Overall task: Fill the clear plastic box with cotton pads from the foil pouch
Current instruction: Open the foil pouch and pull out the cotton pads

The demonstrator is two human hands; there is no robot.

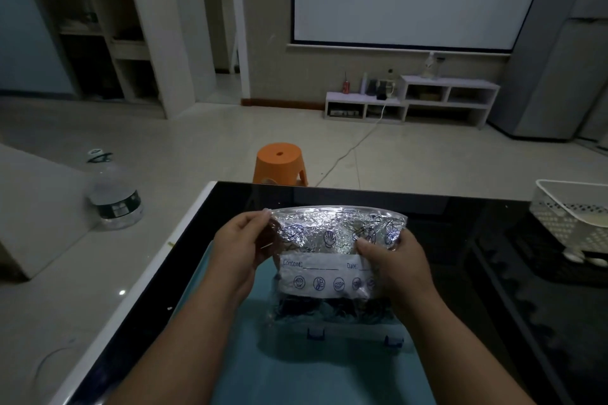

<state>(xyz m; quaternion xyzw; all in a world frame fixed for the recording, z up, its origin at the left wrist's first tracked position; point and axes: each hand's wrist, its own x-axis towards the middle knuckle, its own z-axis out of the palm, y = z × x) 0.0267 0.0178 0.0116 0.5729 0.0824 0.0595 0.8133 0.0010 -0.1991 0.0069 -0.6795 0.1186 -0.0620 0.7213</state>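
Note:
A crinkled silver foil pouch (329, 240) with blue printed icons and a white "Content / Date" label is held upright above the table. My left hand (240, 250) pinches its top left corner. My right hand (391, 263) grips its right side near the label. Below and partly behind the pouch lies the clear plastic box (348, 335) with blue latches, resting on a teal mat (296, 378). No cotton pads are visible; the pouch hides its contents and most of the box.
The black glossy table (493, 289) has a white edge on the left. A white perforated basket (572, 217) stands at the right edge. An orange stool (279, 161) and a large water bottle (115, 200) are on the floor beyond.

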